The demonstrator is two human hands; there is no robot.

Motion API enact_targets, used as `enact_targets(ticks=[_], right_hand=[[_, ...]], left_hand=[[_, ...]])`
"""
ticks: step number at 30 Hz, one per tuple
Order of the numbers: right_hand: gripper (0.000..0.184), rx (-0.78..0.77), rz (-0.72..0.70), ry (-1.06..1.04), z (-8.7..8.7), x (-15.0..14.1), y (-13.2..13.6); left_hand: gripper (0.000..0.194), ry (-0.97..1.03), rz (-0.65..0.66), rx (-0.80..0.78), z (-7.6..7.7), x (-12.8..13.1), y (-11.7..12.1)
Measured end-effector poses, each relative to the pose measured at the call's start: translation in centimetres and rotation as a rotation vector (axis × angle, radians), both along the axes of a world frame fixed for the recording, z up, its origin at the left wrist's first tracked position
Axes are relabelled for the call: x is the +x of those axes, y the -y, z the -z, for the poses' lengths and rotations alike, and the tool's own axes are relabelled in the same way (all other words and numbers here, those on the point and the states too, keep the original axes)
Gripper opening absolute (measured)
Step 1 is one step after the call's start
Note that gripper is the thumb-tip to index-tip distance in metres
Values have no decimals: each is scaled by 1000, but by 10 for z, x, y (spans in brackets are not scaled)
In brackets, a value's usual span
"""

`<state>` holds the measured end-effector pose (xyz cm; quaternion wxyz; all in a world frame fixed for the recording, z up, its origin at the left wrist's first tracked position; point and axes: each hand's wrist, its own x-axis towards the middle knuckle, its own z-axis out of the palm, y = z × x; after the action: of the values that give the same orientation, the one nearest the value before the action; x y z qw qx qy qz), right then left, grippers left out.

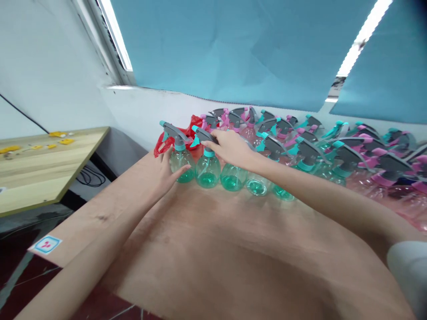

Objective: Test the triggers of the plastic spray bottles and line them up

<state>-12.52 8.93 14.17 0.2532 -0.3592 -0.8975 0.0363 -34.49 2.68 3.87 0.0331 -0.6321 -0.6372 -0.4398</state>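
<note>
My left hand curls round the lower left side of the end spray bottle, its thumb lying across the front. This bottle is clear with green liquid, a teal collar and a grey-and-teal trigger head. Beside it stands a second spray bottle of the same kind. My right hand is closed over the grey trigger head of that second bottle from above; some of its fingers are hidden. Three more green spray bottles continue the front row to the right, partly under my right forearm.
Many pink and teal spray bottles crowd the right and back of the brown table. A red plastic bag lies behind the end bottle. At the left is a wooden table with yellow pieces. Blue sheeting covers the window.
</note>
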Motion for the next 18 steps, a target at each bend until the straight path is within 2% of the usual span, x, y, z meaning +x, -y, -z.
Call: enact_targets(ticks=[3, 6, 8, 13, 18], right_hand=[[28, -21, -28, -3, -2, 3, 7], [28, -52, -70, -13, -4, 11, 21], [30, -82, -106, -33, -3, 20, 33], [35, -98, -172, -98, 5, 53, 61], [34, -166, -204, -173, 11, 94, 88]], left_hand=[[72, 19, -9, 6, -10, 8, 18], [63, 16, -74, 52, -18, 22, 47], [57, 21, -69, 34, -18, 35, 68], [55, -23, 146, -141, -1, 78, 106], [78, -49, 285, -276, 9, 126, 120]])
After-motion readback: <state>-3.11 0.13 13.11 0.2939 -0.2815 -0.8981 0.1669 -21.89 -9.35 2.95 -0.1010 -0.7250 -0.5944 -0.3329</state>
